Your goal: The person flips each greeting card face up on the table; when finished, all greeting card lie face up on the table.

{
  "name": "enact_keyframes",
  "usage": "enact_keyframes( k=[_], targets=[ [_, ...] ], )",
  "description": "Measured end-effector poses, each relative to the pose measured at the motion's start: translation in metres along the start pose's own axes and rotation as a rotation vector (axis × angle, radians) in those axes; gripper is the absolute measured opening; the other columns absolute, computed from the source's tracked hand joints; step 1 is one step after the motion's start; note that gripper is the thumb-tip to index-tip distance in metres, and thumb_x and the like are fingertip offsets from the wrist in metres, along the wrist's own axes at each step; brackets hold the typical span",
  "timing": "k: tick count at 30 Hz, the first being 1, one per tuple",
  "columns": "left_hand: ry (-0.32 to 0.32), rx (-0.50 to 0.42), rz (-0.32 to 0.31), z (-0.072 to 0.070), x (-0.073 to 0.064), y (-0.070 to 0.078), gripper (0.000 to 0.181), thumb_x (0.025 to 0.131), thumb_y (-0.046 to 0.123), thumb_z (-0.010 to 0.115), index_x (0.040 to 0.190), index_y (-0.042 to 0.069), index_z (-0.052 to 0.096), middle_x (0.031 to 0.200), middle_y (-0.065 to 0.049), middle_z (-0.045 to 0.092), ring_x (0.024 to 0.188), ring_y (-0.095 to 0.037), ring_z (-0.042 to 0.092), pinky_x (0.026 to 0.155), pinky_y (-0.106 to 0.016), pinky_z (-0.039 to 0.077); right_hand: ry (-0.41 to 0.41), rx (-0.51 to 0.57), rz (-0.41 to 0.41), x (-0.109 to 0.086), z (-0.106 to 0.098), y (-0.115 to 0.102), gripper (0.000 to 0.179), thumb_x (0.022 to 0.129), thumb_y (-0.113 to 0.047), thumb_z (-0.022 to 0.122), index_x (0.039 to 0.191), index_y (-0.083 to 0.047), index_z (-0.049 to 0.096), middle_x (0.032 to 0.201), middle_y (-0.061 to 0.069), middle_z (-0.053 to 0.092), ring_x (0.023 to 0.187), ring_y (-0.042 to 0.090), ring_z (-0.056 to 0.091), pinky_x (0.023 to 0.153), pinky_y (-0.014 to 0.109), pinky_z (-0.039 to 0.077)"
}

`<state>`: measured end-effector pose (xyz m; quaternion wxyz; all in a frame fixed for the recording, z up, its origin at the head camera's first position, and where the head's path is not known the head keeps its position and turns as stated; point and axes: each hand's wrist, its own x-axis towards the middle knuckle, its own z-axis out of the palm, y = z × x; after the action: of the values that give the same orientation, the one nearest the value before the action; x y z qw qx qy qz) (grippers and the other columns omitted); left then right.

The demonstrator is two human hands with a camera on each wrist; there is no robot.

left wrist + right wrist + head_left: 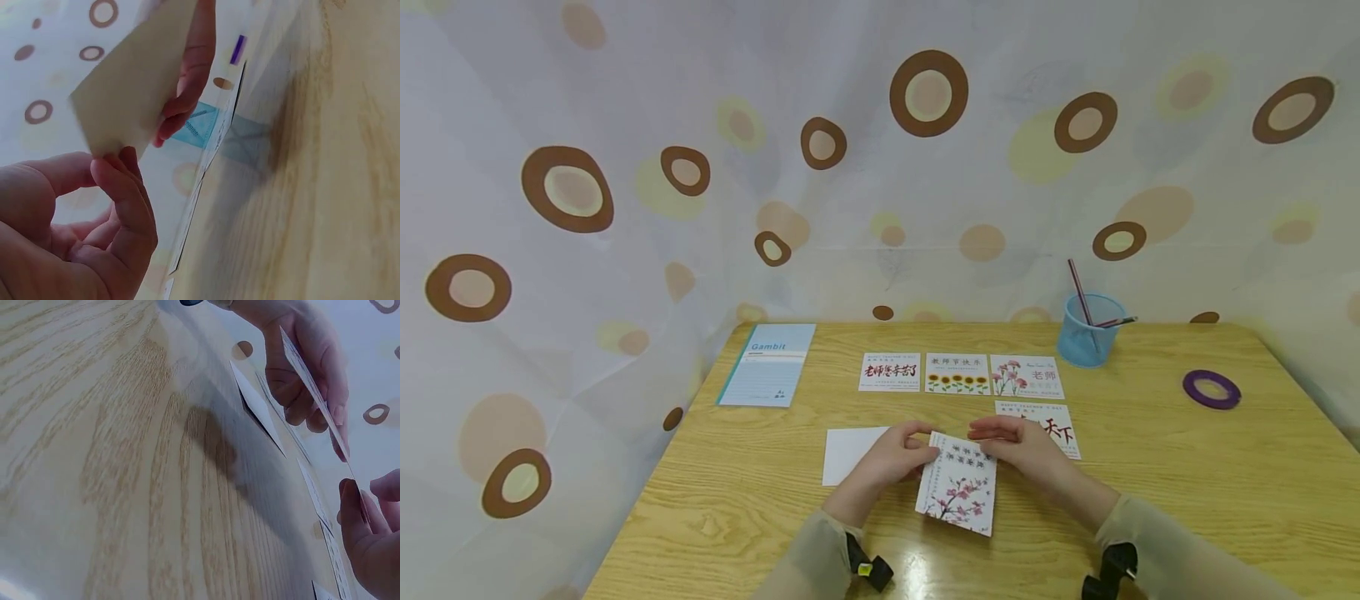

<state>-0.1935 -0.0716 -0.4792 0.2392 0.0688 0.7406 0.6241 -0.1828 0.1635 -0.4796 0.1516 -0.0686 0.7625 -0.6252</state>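
Observation:
A greeting card (957,500) with pink blossom branches and dark Chinese characters is held up over the near part of the table, tilted. My left hand (889,457) pinches it at its upper left edge between thumb and fingers. At the upper right corner, my right hand (1032,452) grips it with thumb and fingers. Its plain back (128,81) faces the left wrist view, while in the right wrist view the card (315,394) appears nearly edge-on. Below the left hand lies a blank white card (848,452). A card with red characters (1063,429) is partly covered by the right hand.
Behind the hands lie a red-lettered card (889,372), a sunflower card (957,373) and a carnation card (1027,377). A Gambit paper pad (767,367) is at the back left. Right of the cards stand a blue mesh pencil cup (1084,342) and a purple tape roll (1212,389).

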Motion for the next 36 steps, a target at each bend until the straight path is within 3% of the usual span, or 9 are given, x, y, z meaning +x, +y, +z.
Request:
enact_keyframes(
  k=[4,7,15,24,36],
  targets=[
    [0.058,-0.034,0.016,-0.003,0.000,0.001,0.040,0.093,0.009,0.066,0.131,0.002,0.057,0.075,-0.002,0.068,0.058,-0.010,0.059,0.055,-0.021,0.051,0.025,0.057,0.074,-0.001,-0.001,0.000,0.052,0.097,-0.015,0.063,0.144,0.003,0.046,0.118,0.014,0.067,0.104,0.013,0.065,0.085,0.022,0.055],
    [0.118,-0.058,0.018,-0.006,0.000,0.002,0.042,0.093,0.008,0.066,0.133,0.001,0.054,0.076,-0.002,0.068,0.059,-0.010,0.061,0.058,-0.022,0.054,0.033,0.123,0.105,-0.001,-0.002,0.001,0.055,0.098,-0.014,0.062,0.146,0.003,0.041,0.111,0.006,0.070,0.098,0.009,0.065,0.083,0.024,0.056],
    [0.228,-0.171,0.044,-0.009,-0.001,0.004,0.041,0.092,0.001,0.063,0.131,-0.002,0.050,0.084,-0.007,0.068,0.067,-0.012,0.065,0.068,-0.028,0.060,0.032,0.148,0.117,-0.001,-0.005,0.004,0.052,0.099,-0.013,0.060,0.142,0.008,0.042,0.096,-0.001,0.071,0.087,0.009,0.066,0.077,0.026,0.057],
    [0.306,-0.231,0.045,-0.009,0.002,0.002,0.038,0.094,0.000,0.060,0.130,-0.001,0.049,0.083,-0.006,0.063,0.064,-0.012,0.064,0.066,-0.026,0.060,-0.063,0.311,0.060,-0.002,-0.007,0.008,0.054,0.099,-0.002,0.054,0.142,0.018,0.029,0.091,0.002,0.071,0.086,0.014,0.072,0.083,0.030,0.060],
    [0.312,-0.234,0.016,-0.008,0.002,-0.002,0.029,0.095,0.001,0.059,0.123,-0.005,0.054,0.092,-0.010,0.061,0.067,-0.013,0.067,0.069,-0.029,0.061,0.120,0.316,0.099,0.002,-0.007,0.010,0.046,0.098,0.002,0.054,0.140,0.013,0.038,0.088,0.000,0.065,0.082,0.012,0.070,0.080,0.029,0.060]
  ],
)
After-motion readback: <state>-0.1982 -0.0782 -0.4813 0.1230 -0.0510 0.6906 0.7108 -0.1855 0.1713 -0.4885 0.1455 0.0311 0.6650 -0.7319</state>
